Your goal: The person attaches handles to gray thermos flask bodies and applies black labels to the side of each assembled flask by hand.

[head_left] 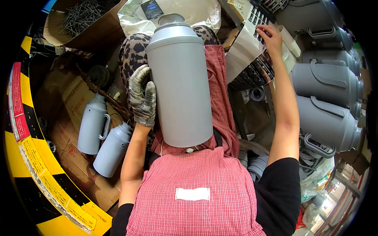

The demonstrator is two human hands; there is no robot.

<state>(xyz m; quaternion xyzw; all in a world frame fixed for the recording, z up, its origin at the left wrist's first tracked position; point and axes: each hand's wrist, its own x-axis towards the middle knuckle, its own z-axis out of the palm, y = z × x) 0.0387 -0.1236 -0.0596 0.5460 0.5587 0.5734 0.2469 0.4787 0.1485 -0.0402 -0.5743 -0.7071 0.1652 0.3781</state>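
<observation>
A large grey flask with a narrow neck lies along my lap, its neck pointing away from me. My left hand, in a soiled striped work glove, is cupped against the flask's left side. Its curled fingers and thumb touch the body. My bare right hand reaches far to the right. There its thumb and forefinger pinch at a sheet of dark labels on white backing; whether a label is between the fingertips is too small to tell.
Two grey handled flasks lie on cardboard at left, behind a yellow-black striped curved edge. A carton of nails stands far left. Several grey flasks are stacked at right. A phone lies on pale plastic beyond my knees.
</observation>
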